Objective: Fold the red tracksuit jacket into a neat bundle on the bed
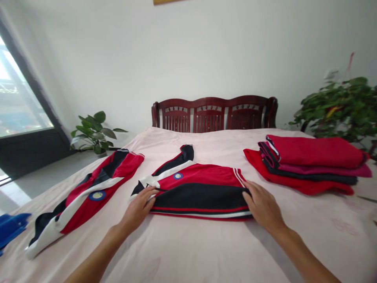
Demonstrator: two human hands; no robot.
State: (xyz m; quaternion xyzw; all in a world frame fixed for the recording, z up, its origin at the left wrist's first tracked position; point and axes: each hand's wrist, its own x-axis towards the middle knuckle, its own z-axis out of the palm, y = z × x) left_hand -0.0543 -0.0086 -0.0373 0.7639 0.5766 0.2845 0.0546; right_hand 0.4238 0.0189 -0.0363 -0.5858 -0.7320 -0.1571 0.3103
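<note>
Left hand (137, 210) half open, fingers lying on the left end of a folded red-and-black track jacket (200, 192); right hand (262, 206) also half open, fingers curved over the jacket's right edge; real grip on the cloth impossible to tell for either hand; jacket flat in the middle of a pale pink bed sheet (188, 251); a second red-and-black jacket (88, 196) well apart on the left; a stack of folded red clothes (312, 165) on the right.
</note>
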